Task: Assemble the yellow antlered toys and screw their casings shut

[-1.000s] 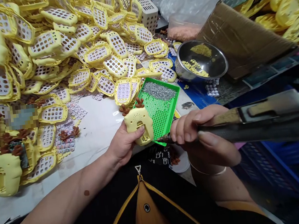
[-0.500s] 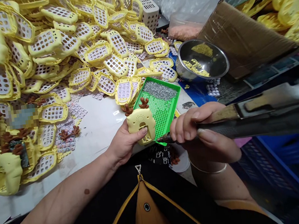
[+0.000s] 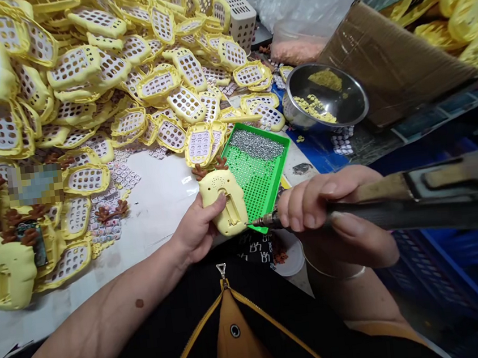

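A yellow plastic toy casing with brown antlers [image 3: 231, 219] is gripped in my left hand [image 3: 197, 229], thumb across its back near the rectangular battery recess. My right hand [image 3: 331, 209] is wrapped round a dark electric screwdriver [image 3: 374, 207] that lies level and runs off to the right. Its thin bit reaches the lower right edge of the casing; whether it touches a screw is too small to tell. Just behind the casing stands a green perforated tray [image 3: 261, 193] holding a heap of small silver screws [image 3: 256, 144].
Yellow casing halves with white hole grids [image 3: 188, 103] pile up across the back and left. Several antlered casings [image 3: 12, 274] lie at the left. A steel bowl [image 3: 353, 110] of small yellow parts and a cardboard box [image 3: 393, 66] stand at the right, above a blue crate [image 3: 459, 287].
The casing in my left hand has turned and tilted, showing more of its back and recess. My right hand and the screwdriver have shifted slightly right and down.
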`<action>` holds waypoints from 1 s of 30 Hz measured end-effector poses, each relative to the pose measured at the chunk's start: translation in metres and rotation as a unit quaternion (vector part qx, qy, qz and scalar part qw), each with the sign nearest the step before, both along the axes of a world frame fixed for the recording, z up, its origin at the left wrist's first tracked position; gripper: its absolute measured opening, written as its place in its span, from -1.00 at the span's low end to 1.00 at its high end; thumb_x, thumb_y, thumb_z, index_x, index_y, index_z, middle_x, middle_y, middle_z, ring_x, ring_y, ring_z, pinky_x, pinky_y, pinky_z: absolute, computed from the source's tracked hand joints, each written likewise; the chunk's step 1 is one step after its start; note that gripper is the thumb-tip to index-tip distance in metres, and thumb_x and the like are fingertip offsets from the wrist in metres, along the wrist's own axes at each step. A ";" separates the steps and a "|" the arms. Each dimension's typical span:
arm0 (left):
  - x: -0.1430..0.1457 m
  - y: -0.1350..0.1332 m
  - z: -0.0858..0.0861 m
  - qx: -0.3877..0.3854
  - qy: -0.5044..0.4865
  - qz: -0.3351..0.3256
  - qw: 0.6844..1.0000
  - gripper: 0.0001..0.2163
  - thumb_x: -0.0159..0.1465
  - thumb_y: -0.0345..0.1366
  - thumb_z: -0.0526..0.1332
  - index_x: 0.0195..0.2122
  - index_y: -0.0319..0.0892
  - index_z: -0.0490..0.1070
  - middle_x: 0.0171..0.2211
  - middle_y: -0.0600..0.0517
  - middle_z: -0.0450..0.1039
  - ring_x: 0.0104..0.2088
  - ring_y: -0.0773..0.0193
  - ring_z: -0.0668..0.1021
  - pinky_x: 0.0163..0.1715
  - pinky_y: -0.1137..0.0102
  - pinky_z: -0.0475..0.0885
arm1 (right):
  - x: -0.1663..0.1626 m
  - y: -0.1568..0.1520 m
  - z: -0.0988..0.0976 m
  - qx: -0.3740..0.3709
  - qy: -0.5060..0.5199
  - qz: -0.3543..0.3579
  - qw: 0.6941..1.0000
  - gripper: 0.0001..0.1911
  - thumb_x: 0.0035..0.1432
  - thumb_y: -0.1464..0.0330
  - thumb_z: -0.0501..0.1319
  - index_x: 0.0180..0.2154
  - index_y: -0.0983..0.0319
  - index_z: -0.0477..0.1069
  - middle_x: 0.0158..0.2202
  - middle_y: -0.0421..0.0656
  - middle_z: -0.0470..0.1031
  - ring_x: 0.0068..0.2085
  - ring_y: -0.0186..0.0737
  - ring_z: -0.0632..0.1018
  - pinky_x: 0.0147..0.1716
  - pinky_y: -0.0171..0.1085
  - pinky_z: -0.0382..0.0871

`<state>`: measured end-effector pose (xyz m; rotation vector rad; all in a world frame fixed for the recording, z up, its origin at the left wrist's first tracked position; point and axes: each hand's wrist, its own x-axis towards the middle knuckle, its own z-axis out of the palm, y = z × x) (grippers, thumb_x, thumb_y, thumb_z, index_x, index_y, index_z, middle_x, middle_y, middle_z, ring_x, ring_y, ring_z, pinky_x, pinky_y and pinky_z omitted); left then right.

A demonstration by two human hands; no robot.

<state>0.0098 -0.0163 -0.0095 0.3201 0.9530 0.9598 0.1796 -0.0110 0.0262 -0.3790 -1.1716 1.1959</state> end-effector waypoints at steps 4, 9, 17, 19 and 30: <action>0.000 0.001 -0.003 -0.018 0.018 -0.011 1.000 -0.62 0.12 -0.16 0.34 -0.04 -0.04 0.35 -0.11 -0.03 0.51 -0.28 0.16 0.59 -0.34 0.25 0.52 | 0.001 -0.005 -0.002 0.015 -0.034 -0.001 0.999 -0.79 0.03 0.40 0.22 -0.22 0.17 0.43 -0.62 -0.28 0.31 -0.61 -0.30 0.40 -0.64 -0.24 0.37; 0.002 0.001 -0.001 0.021 0.036 -0.011 0.999 -0.62 0.09 -0.21 0.37 -0.07 -0.06 0.36 -0.11 -0.01 0.51 -0.24 0.20 0.57 -0.27 0.30 0.50 | -0.004 -0.005 -0.005 0.004 -0.037 -0.012 0.999 -0.80 0.03 0.38 0.25 -0.22 0.16 0.43 -0.60 -0.27 0.35 -0.58 -0.29 0.43 -0.60 -0.23 0.40; 0.005 0.001 0.007 0.025 0.058 -0.002 0.998 -0.60 0.01 -0.32 0.42 -0.11 -0.18 0.41 -0.20 -0.04 0.54 -0.27 0.20 0.57 -0.26 0.31 0.48 | -0.008 -0.002 -0.009 -0.010 -0.080 -0.012 0.997 -0.83 0.07 0.38 0.24 -0.23 0.12 0.40 -0.57 -0.28 0.36 -0.57 -0.29 0.44 -0.58 -0.24 0.39; 0.004 0.002 0.004 0.006 0.054 -0.011 0.998 -0.66 0.04 -0.28 0.40 -0.16 -0.23 0.45 -0.24 -0.07 0.55 -0.33 0.23 0.56 -0.31 0.34 0.47 | -0.008 -0.004 -0.010 0.014 -0.084 0.007 0.996 -0.81 0.04 0.42 0.23 -0.23 0.14 0.40 -0.57 -0.27 0.36 -0.56 -0.28 0.46 -0.58 -0.23 0.40; 0.005 0.009 -0.005 -0.018 0.042 -0.024 0.999 -0.80 0.10 -0.32 0.35 -0.27 -0.30 0.51 -0.37 -0.10 0.57 -0.42 0.25 0.56 -0.38 0.37 0.46 | -0.015 -0.001 -0.005 0.101 -0.109 0.070 0.986 -0.86 -0.09 0.51 0.21 -0.44 0.17 0.34 -0.68 -0.30 0.33 -0.68 -0.33 0.40 -0.69 -0.29 0.37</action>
